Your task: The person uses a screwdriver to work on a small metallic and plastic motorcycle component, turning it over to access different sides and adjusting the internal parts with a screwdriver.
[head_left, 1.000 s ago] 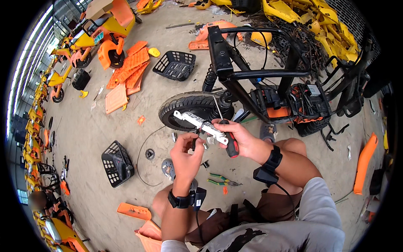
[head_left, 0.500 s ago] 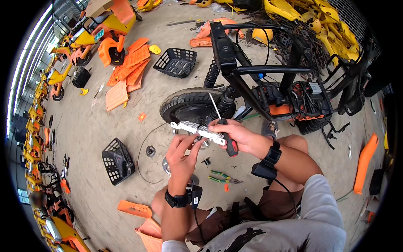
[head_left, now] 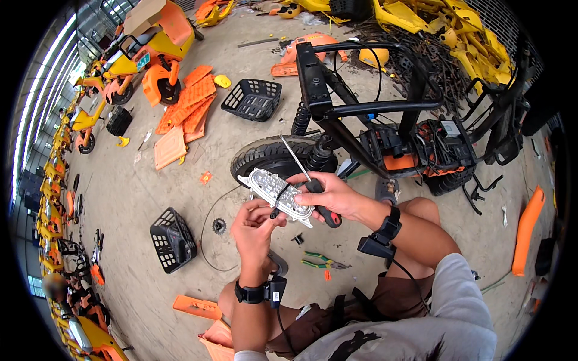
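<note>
An oval silver lamp unit (head_left: pixel 272 186) with a bumpy, shiny face and mounting tabs at its ends is held up before me, a thin black cable across its middle. My right hand (head_left: pixel 325 197) grips the lamp's right side with thumb and fingers. The same hand keeps a screwdriver (head_left: pixel 330 215) with a black and red handle against its palm, the metal shaft pointing up and left past the lamp. Beneath the lamp's lower edge, my left hand (head_left: pixel 256 221) pinches a small black cylindrical piece (head_left: pixel 275 213); whether it joins the cable I cannot tell.
Ahead stands a stripped black scooter frame (head_left: pixel 373 108) with its wheel (head_left: pixel 259 157). Black baskets (head_left: pixel 250 99), a sprocket (head_left: pixel 219 226), green-handled pliers (head_left: pixel 326 262) and orange panels (head_left: pixel 186 108) lie on the concrete floor. Scooters (head_left: pixel 144 60) line the left.
The lamp has turned so that its shiny face shows more fully. My left fingers have shifted to its lower edge, and the screwdriver's shaft leans further left.
</note>
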Motion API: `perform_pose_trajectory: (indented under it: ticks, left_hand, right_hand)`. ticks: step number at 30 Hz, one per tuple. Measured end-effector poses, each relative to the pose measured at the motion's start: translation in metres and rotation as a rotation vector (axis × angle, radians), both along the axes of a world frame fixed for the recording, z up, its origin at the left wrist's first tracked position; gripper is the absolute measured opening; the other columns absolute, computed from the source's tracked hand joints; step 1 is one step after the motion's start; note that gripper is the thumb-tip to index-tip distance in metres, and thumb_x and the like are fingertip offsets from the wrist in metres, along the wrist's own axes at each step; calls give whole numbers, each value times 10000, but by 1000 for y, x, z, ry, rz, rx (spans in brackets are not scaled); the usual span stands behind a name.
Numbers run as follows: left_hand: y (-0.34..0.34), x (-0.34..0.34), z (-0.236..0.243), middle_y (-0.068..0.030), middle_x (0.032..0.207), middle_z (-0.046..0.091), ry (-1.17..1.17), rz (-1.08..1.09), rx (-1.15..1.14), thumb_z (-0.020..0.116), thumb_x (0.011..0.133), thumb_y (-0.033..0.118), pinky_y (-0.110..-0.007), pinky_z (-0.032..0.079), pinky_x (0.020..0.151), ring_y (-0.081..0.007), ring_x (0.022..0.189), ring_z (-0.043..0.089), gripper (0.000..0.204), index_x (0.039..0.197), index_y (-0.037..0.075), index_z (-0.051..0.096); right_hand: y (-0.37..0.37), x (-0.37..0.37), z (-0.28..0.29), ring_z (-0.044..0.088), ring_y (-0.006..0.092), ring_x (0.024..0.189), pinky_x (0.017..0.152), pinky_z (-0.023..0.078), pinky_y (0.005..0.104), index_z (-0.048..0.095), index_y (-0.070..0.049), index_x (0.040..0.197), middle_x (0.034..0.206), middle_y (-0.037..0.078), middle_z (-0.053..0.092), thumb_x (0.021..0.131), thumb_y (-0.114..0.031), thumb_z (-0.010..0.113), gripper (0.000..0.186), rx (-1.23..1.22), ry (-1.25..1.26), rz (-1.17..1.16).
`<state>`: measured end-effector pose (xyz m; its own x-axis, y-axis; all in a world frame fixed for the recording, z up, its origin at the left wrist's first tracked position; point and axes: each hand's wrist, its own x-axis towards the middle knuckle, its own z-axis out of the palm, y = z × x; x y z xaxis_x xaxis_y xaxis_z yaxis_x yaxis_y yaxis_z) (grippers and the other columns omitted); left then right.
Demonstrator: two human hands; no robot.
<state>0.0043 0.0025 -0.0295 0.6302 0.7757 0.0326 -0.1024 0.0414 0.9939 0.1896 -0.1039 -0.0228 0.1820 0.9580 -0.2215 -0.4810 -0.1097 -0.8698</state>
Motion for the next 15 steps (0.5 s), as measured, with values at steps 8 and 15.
perform_pose_trajectory:
  ticks: [8,15]
  left_hand:
    - [-1,15,-14,-151,1001,699,1,-137,-165,643,962,134,-313,601,718,-190,793,694,384,1250,-111,576]
    - [9,10,-33,0,923,673,89,19,-78,651,964,274,-214,477,647,-46,753,571,319,1169,30,661]
  right_hand:
    - [-2,3,3,572,42,618,498,460,208,573,-22,1282,907,18,668,848,-131,769,489,73,-256,-116]
    - [11,-19,-14,550,50,599,471,431,243,589,-85,1257,842,44,629,834,-156,781,470,17,-638,-155]
